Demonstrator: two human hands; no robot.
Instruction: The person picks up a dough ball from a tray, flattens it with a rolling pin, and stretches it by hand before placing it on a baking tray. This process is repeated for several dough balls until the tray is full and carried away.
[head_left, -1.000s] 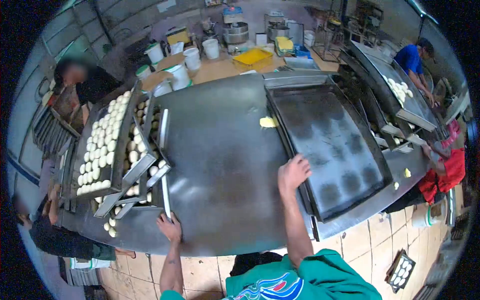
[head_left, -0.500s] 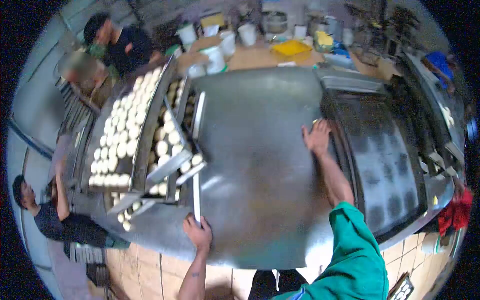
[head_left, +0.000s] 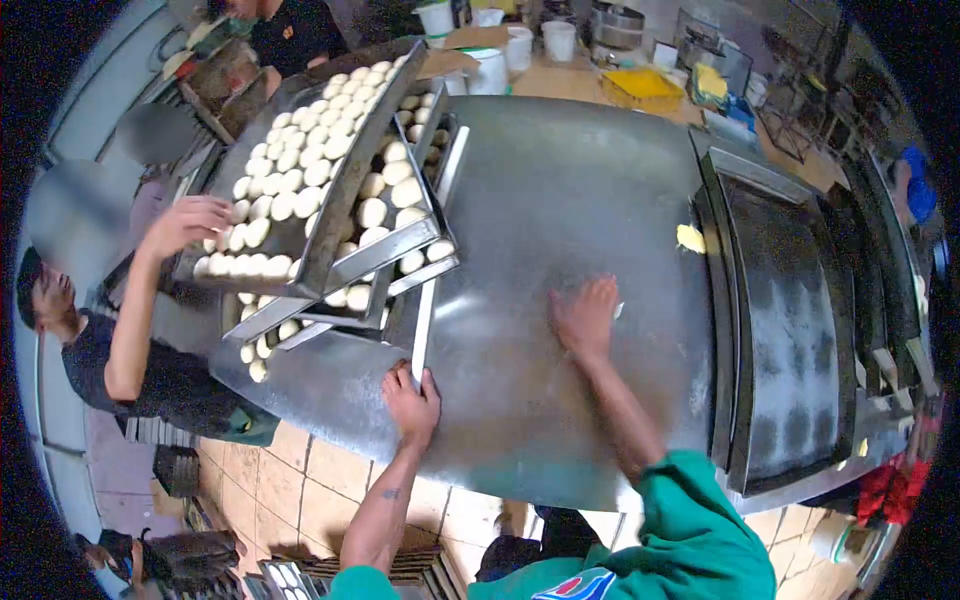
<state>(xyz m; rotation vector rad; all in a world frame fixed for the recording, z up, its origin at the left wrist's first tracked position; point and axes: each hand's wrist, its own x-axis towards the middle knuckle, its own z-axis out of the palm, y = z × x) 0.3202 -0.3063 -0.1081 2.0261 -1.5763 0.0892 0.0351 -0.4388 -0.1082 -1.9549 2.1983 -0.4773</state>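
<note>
My left hand (head_left: 411, 405) is closed around the lower end of a long pale stick (head_left: 424, 325) beside the stacked trays. Near the middle of the metal table (head_left: 540, 200), my right hand (head_left: 587, 318) lies flat, fingers spread, with a small white bit (head_left: 618, 311) at its fingertips. Left of the stick, trays stacked at angles hold rows of pale dough balls (head_left: 297, 177). A yellow lump (head_left: 690, 238) rests on the table beside the dark empty tray (head_left: 790, 340) at the right.
A co-worker's hand (head_left: 188, 226) reaches over the top dough tray from the left. Another person (head_left: 295, 38) stands behind the trays. White buckets (head_left: 486, 72) and a yellow tray (head_left: 641, 88) stand at the back. More dark trays (head_left: 880, 270) line the right side.
My right hand has moved left and nearer to me, away from the yellow lump. The view has shifted. The co-worker's hand at the left is now over the top dough tray.
</note>
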